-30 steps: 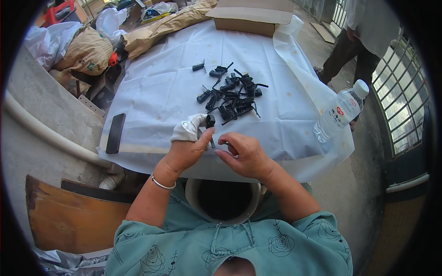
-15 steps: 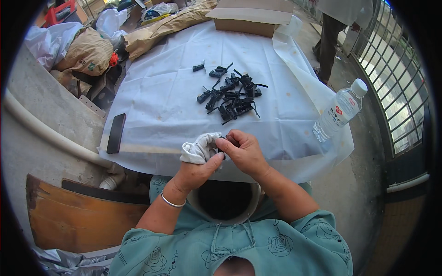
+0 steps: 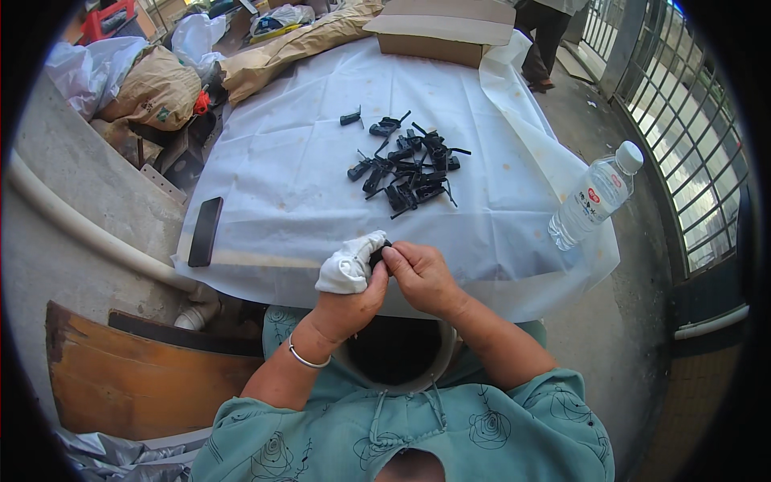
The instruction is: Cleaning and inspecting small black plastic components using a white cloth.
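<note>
My left hand (image 3: 351,309) is closed around a bunched white cloth (image 3: 345,271), which hides most of its fingers. A small black plastic-looking part (image 3: 377,255) sticks out beside the cloth, close to my left thumb. The fingertips of my right hand (image 3: 427,279) pinch that part from the right side. Both hands are close together over the near edge of the covered table. Farther in lies a loose pile of small black parts (image 3: 414,178) with thin strips jutting out. One similar black part (image 3: 350,118) rests apart, to the left of the pile.
White sheeting (image 3: 281,161) covers the table. A black phone (image 3: 206,232) lies at its left, a clear water bottle (image 3: 590,202) stands at the right, and a cardboard box (image 3: 430,50) sits at the back. Below my hands is a bucket (image 3: 438,365). Someone stands beyond the table (image 3: 536,281).
My hands have shifted slightly, with the cloth turned and my right fingers now closer around the black part's end. The person beyond the table has moved farther away and to the left.
</note>
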`<state>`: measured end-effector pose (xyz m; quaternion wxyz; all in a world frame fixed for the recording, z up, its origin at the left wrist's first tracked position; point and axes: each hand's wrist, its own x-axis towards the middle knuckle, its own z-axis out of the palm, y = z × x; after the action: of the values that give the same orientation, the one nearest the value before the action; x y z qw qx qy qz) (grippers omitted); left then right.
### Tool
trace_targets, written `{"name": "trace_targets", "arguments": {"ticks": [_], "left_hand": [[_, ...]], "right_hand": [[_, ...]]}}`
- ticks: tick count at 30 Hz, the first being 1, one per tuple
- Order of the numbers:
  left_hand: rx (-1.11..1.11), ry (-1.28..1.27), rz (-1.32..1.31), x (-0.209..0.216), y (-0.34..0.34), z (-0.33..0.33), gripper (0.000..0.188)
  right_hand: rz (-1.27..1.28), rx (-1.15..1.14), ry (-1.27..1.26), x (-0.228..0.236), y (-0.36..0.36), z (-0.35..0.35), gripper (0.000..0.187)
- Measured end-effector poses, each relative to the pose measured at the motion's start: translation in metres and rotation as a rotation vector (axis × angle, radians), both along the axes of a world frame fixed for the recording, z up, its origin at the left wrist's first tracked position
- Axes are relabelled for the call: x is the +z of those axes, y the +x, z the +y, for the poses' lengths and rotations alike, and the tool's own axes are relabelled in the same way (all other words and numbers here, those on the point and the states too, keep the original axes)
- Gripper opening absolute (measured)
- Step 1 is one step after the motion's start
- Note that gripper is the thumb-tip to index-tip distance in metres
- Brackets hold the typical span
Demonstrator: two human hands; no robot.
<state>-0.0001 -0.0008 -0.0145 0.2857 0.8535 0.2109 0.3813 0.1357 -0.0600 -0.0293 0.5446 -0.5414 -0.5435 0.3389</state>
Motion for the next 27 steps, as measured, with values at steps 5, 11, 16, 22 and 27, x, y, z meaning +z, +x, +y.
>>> {"name": "trace_targets", "arguments": {"ticks": [5,11,16,22,27], "left_hand": [[-0.030,-0.557,-0.108,0.009,-0.005,0.004,0.033],[-0.090,-0.856,-0.159,0.020,-0.007,0.006,0.032],[-0.164,-0.753,-0.003,0.028,-0.008,0.002,0.031],[-0.216,-0.707,0.027,0.021,-0.005,0.003,0.025],[-0.126,-0.410,-0.020,0.013,0.002,0.003,0.020]], "right_hand": [[-0.052,0.056,-0.017,0.017,0.011,-0.001,0.019],[-0.378,0.113,0.167,0.007,0.025,0.001,0.013],[-0.090,0.068,0.063,0.016,0.019,-0.004,0.014],[0.036,0.110,0.012,0.015,0.015,-0.001,0.014],[-0.093,0.164,0.054,0.013,0.012,-0.002,0.022]]}}
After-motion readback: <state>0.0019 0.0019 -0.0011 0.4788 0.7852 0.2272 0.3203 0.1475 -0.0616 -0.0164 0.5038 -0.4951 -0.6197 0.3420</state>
